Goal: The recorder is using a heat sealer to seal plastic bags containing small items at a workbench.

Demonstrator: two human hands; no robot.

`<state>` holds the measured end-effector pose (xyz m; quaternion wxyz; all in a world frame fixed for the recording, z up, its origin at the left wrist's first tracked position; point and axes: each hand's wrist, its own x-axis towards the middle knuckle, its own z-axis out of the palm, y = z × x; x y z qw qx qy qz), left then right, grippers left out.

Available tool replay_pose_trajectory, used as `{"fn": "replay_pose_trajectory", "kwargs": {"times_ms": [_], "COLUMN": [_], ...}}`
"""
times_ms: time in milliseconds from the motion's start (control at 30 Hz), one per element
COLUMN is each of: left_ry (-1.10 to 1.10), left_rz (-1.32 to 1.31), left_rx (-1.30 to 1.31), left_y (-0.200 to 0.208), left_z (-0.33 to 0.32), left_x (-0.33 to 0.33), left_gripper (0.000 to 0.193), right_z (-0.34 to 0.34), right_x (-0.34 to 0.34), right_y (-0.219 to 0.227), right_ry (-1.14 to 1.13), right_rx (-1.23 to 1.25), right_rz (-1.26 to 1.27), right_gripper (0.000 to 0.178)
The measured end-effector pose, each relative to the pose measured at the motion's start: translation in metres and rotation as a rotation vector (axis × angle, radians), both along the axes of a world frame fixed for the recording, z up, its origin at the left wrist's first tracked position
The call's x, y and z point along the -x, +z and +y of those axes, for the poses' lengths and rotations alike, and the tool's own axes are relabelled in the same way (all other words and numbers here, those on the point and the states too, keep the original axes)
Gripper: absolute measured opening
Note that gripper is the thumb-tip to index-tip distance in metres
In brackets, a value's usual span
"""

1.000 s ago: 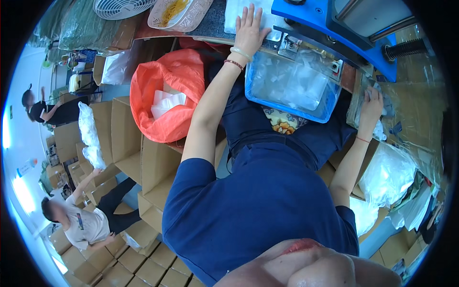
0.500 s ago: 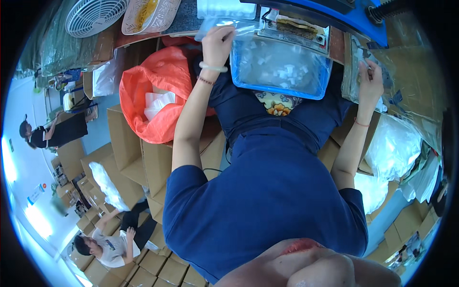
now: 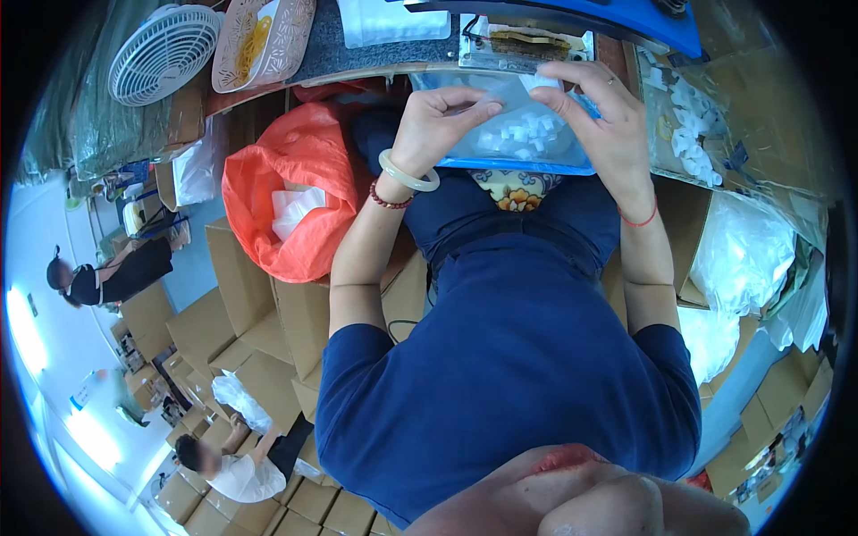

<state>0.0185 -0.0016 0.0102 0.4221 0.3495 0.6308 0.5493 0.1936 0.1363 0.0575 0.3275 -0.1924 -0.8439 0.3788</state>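
Note:
Above the blue tray [image 3: 514, 164], my left hand [image 3: 438, 129] pinches a clear plastic bag [image 3: 502, 95] by its edge between thumb and fingers. At the other end of the bag, my right hand [image 3: 612, 121] grips a small white piece [image 3: 536, 82] between thumb and forefinger. The white piece meets the bag's edge; whether it is inside cannot be made out. A clear liner and several small white pieces [image 3: 527, 132] lie in the tray. To the right of my right hand, a carton [image 3: 657, 134] holds crumpled white pieces [image 3: 693, 116].
A metal device [image 3: 527, 45] under a blue machine body [image 3: 581, 11] stands beyond the tray. Clear bags [image 3: 393, 22], a basket of yellow bands [image 3: 264, 45] and a white fan [image 3: 165, 55] sit left of it. A red sack [image 3: 295, 196] hangs left. Two people are farther left.
My right hand has come from the right carton to the bag, now with a small white piece. My left hand has lowered over the tray with the bag.

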Motion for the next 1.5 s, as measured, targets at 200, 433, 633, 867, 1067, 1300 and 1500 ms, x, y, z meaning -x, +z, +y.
{"fn": "replay_pose_trajectory", "kwargs": {"times_ms": [200,433,633,867,1067,1300,1500], "left_ry": [-0.414,-0.158,-0.251,-0.505,-0.101,0.022,0.143], "left_rz": [-0.284,-0.788,-0.605,0.019,-0.048,-0.678,0.065], "left_rx": [0.160,0.071,0.121,0.262,0.097,-0.125,-0.088], "left_y": [-0.013,-0.052,-0.069,-0.077,-0.070,-0.048,-0.035], "left_z": [0.004,0.055,0.044,0.018,0.017,0.024,0.016], "left_x": [0.009,0.009,-0.002,-0.010,0.006,-0.018,-0.008], "left_gripper": [0.023,0.024,0.026,0.027,0.024,0.024,0.018], "right_z": [0.023,0.062,0.106,0.125,0.036,-0.023,-0.013], "right_x": [-0.005,-0.033,-0.065,-0.083,-0.065,-0.019,-0.019], "right_y": [-0.001,-0.021,-0.103,-0.119,-0.038,-0.061,-0.044], "right_ry": [0.194,-0.275,-0.681,-0.527,-0.655,-0.001,-0.086], "right_rx": [-0.135,-0.525,-0.528,-0.415,-0.010,0.327,0.312], "right_rz": [-0.349,-0.323,-0.646,-0.551,-0.309,-0.125,-0.037], "right_gripper": [0.024,0.022,0.023,0.025,0.028,0.022,0.024]}}
